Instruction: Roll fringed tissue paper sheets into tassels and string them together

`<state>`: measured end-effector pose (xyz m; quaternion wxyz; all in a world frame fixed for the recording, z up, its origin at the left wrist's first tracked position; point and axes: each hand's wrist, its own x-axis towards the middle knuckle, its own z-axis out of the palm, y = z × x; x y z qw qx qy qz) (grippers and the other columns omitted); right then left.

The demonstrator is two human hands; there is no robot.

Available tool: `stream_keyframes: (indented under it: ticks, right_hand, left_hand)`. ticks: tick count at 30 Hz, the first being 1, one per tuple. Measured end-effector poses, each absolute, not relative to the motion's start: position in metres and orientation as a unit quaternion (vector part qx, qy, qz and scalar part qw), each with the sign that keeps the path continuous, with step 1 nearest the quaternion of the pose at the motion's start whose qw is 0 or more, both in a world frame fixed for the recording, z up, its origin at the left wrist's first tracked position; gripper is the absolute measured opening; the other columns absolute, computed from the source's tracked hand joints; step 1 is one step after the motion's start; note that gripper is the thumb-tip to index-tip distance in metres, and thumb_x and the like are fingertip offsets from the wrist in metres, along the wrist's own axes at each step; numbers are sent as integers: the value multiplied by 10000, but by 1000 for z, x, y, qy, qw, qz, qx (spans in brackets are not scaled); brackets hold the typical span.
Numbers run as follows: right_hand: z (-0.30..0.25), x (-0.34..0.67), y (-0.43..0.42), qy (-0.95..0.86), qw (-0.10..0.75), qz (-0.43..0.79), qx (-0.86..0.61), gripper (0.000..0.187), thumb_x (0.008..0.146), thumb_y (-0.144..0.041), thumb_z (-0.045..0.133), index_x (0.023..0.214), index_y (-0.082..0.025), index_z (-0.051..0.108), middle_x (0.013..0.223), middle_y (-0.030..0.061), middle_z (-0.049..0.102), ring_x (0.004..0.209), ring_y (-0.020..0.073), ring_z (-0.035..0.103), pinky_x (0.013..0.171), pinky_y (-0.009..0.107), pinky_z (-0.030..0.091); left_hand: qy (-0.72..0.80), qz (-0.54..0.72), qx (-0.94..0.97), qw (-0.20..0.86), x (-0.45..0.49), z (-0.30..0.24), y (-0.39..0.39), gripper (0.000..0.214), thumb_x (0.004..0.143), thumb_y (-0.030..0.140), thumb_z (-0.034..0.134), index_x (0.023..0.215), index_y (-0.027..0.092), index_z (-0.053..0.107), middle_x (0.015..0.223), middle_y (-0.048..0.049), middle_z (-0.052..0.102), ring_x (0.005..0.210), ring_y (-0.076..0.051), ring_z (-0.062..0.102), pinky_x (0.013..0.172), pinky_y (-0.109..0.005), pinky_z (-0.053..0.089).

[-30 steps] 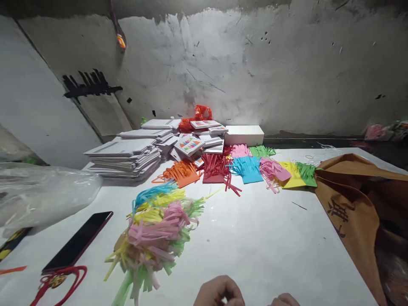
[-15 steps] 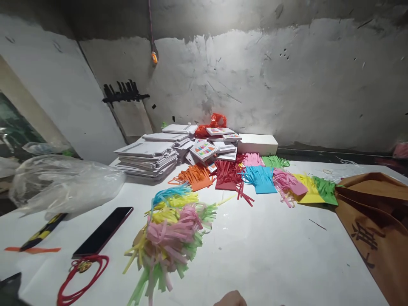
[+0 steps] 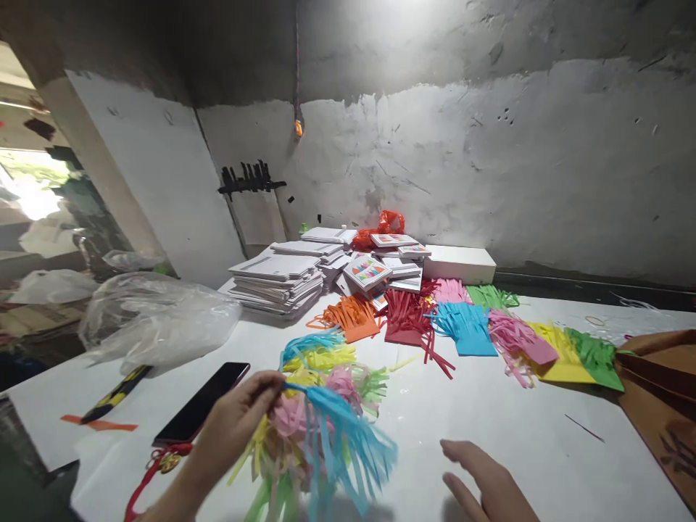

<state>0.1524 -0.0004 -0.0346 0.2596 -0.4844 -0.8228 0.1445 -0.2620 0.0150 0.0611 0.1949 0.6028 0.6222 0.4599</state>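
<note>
My left hand (image 3: 233,428) pinches the top of a blue fringed paper tassel (image 3: 342,442), whose strips hang blurred above the white table (image 3: 489,406). Under and behind it lies a heap of fringed paper tassels (image 3: 320,377) in pink, yellow, green and blue. My right hand (image 3: 483,486) is low at the right with its fingers stretched out, holding nothing, just over the table. Farther back lie flat fringed paper sheets in orange (image 3: 351,319), red (image 3: 407,322), blue (image 3: 467,326), pink (image 3: 516,341), yellow (image 3: 560,355) and green (image 3: 598,355).
A black phone (image 3: 204,402) and a red cord (image 3: 146,478) lie left of the heap. A clear plastic bag (image 3: 157,319) sits at the left. Stacks of white booklets (image 3: 277,279), a white box (image 3: 460,262) and a brown bag (image 3: 663,391) ring the table.
The view has swung left and up. My left hand has come in and lifted a blue tassel over the heap; my right hand has opened out at the right.
</note>
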Motion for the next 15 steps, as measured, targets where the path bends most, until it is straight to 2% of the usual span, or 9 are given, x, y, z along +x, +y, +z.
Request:
stream_keyframes:
  ticks: [1,3,4,6,10,15]
  right_hand:
    - [-33,143,22,-827,218,150,-495,346,1013,-347,503,1318,-254,639,1292,77,706,1154,226,695,986,331,574]
    - [-28,116,69,-836,180,149,-496,359,995,-281,543,1337,-219,631,1339,94,678,1220,223,654,1053,351,526]
    - [-26,100,95,-840,172,145,-493,361,981,-243,578,1337,-209,628,1335,94,677,1227,216,644,1070,358,509]
    - [-22,64,146,-842,155,125,-502,348,990,-251,619,1330,-179,604,1316,94,665,1201,231,643,1038,452,519]
    - [-23,4,229,-827,96,62,-551,344,979,-364,660,1252,-159,622,1269,99,641,1101,238,656,943,464,558]
    - [-43,-4,268,-856,50,13,-514,332,971,-362,673,1211,-135,632,1183,94,663,994,206,679,853,397,588]
  left_hand:
    - [639,443,610,151,-282,68,29,401,846,562,582,978,204,704,855,-70,761,754,-251,722,692,-338,606]
    - [665,408,624,50,-309,73,53,481,825,601,545,1008,197,733,1072,-134,768,963,-323,732,852,-446,610]
    - [668,394,631,8,-314,73,61,510,825,607,528,1034,192,738,1164,-157,746,1067,-350,708,940,-498,579]
    - [658,378,650,-34,-307,70,73,518,853,580,510,1100,182,731,1259,-174,706,1192,-358,656,1057,-542,505]
    - [605,331,724,29,-257,65,85,366,942,439,518,1149,217,723,1270,-124,700,1214,-291,646,1069,-477,512]
    - [555,278,777,107,-215,64,110,244,917,303,576,1095,239,730,1253,-101,707,1182,-274,650,1039,-438,521]
